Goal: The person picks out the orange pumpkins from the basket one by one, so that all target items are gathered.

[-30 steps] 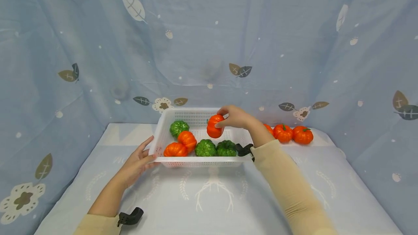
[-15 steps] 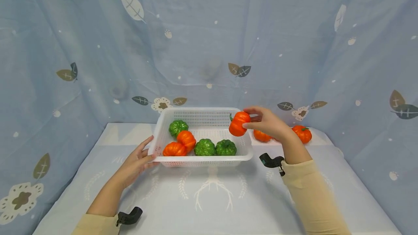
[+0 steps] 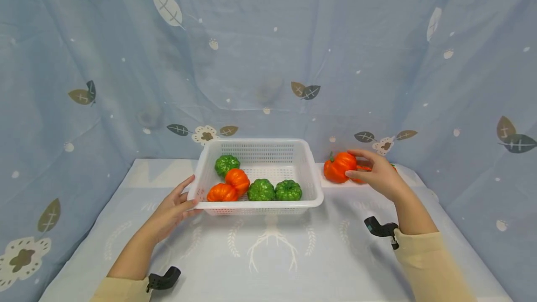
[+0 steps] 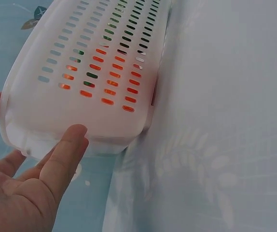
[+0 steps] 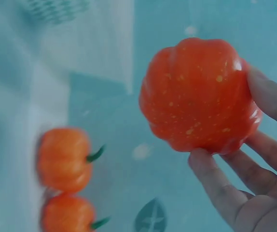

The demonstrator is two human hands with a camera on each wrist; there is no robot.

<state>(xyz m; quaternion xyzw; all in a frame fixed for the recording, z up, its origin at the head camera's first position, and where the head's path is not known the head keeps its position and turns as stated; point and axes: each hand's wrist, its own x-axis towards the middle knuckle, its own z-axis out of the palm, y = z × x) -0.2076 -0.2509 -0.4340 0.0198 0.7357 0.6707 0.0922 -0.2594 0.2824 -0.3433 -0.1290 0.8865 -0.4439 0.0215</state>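
In the right wrist view my right hand (image 5: 264, 193) holds a glossy orange-red bell pepper (image 5: 199, 96) between thumb and fingertips, its lobed underside facing the camera. From the head view, that pepper (image 3: 346, 160) overlaps others in the row beyond the basket's right end. My left hand (image 3: 169, 213) holds a white plastic basket (image 3: 260, 204) at its near left corner, thumb at the rim and fingers against the outer wall (image 4: 42, 106). Inside lie two orange peppers (image 3: 237, 181) and several green ones (image 3: 261, 190), one of them at the back left.
More orange peppers (image 5: 63, 159) with green stems rest at the back right, partly hidden by my right hand in the head view. A pale patterned cloth (image 3: 272, 255) covers the table. Blue printed curtain (image 3: 268, 59) encloses the back and sides.
My right hand has moved right with the orange pepper, from over the basket to the row of peppers beside it. The left hand stays at the basket's corner.
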